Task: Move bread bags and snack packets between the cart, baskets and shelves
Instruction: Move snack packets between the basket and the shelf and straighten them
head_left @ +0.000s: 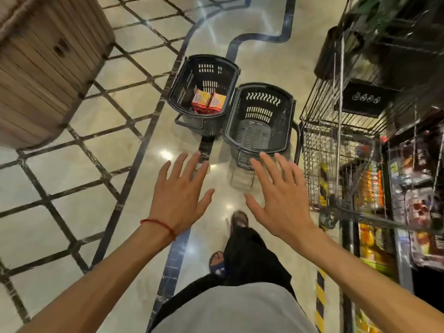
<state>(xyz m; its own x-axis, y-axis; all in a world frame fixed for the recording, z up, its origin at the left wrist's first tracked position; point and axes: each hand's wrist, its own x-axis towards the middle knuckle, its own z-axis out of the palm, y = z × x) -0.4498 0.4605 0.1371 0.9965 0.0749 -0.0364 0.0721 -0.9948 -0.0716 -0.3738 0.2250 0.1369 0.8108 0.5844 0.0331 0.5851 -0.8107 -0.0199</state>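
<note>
Polished cream stone floor (79, 188), glossy enough to mirror the ceiling lights, is crossed by a dark diagonal grid on the left and by a dark border strip (211, 22) that curves ahead and runs back between the person's sandalled feet. The widest open floor lies left and in front; the right side is hemmed in.

Two black plastic baskets stand on the floor ahead, their rims touching. The left basket (209, 68) has rows of straight slots in its walls and holds two orange-and-red snack packets (208, 103) side by side at its bottom — their white lettering is too small to read. The right basket (262, 105) has wavy slots near its rim and a perforated bottom in plain view. Just beside it on the right stands the wire shopping cart (312, 150), which carries a black flap with white pictograms (365, 98). Behind the cart are the shelves (385, 183), with blurred packets in red and orange, and a yellow-and-black striped edge (320, 296) at the base.

A slatted wooden cabinet (48, 58) fills the upper left corner.

Both hands hover palm-down over the floor near the baskets, fingers spread and straight, gripping nothing — the left hand (182, 193) with a red thread (159, 225) at its wrist, the right hand (278, 195) nearer the right basket's handle.
</note>
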